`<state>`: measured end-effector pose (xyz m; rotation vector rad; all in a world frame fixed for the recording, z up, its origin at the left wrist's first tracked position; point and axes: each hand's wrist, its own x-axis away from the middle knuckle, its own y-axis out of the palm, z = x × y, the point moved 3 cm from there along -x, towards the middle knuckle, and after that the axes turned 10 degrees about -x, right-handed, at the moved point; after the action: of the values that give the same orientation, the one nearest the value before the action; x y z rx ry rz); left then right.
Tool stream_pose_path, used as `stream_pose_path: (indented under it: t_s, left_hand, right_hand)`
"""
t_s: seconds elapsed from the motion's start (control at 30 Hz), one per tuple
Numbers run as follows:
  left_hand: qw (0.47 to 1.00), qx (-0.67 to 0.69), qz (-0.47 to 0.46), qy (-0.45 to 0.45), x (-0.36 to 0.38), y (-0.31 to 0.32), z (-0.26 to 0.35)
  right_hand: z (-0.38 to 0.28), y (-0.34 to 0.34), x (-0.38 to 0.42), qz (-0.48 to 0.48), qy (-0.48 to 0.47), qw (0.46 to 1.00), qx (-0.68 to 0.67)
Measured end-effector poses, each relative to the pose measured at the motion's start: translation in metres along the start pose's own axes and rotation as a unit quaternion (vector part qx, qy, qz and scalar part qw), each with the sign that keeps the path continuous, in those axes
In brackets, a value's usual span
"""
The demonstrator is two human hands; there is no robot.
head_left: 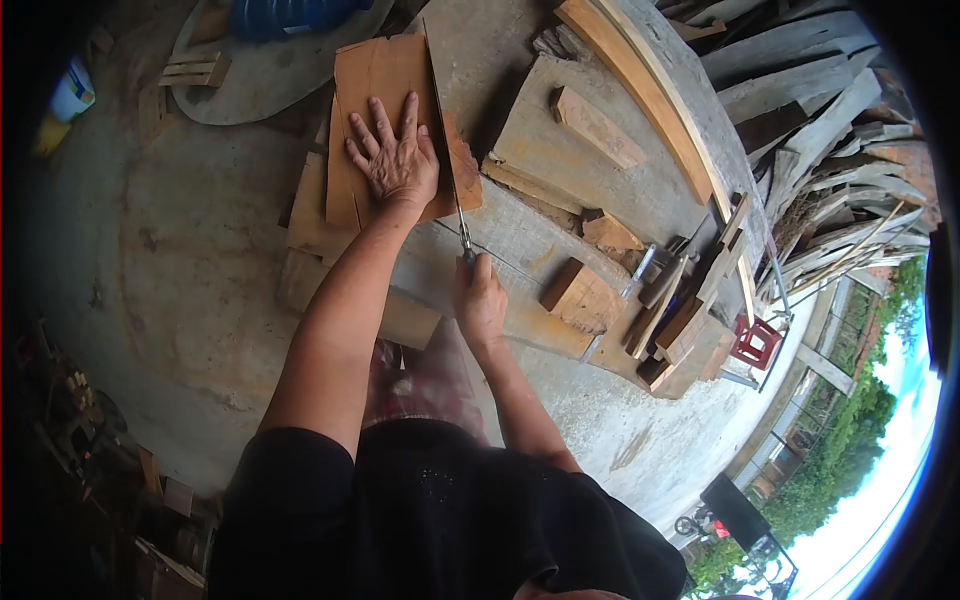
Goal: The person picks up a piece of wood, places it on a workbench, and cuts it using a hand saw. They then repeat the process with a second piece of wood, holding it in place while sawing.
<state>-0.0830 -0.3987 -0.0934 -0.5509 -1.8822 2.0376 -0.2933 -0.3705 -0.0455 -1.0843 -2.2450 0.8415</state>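
Observation:
My left hand (395,165) lies flat on a brown wooden board (365,85), fingers spread, close to the board's right edge. In my right hand (481,305) is the dark handle of a handsaw (455,190), my fingers wrapped round it. The saw's long thin blade runs away from me along the right side of the board, seen almost edge-on. A reddish-brown piece of wood (461,168) shows just right of the blade. Under the board is a grey, worn plank surface (480,245), and more wood pieces (308,210) stick out at its left.
Wood blocks (582,296) and a loose offcut (597,125) lie to the right. Beyond them are a long curved strip (640,85), stacked sticks (690,320) and a pile of rough slabs (810,90). A red stool (757,343) stands farther right; a blue container (295,18) is at the top.

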Motion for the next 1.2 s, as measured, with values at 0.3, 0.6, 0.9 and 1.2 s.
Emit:
stream_pose_path:
  t_s: [0.3,0.6,0.9,1.2]
  left_hand:
    - [1.0,-0.001,-0.007,-0.016,0.002,0.003,0.0]
    - [0.998,0.034,-0.03,0.041,0.033,-0.008,0.008]
    - [0.997,0.013,-0.012,0.074,0.048,-0.02,0.01]
    - [0.994,-0.029,-0.018,0.101,0.07,-0.015,0.013]
  right_hand:
    - [0.037,-0.021,0.096,0.007,0.032,0.999,-0.031]
    - [0.01,-0.005,0.036,-0.01,0.042,0.997,-0.065]
    - [0.014,-0.004,0.005,0.02,0.038,0.998,-0.049]
    - [0.065,-0.024,0.112,-0.009,0.064,0.996,-0.063]
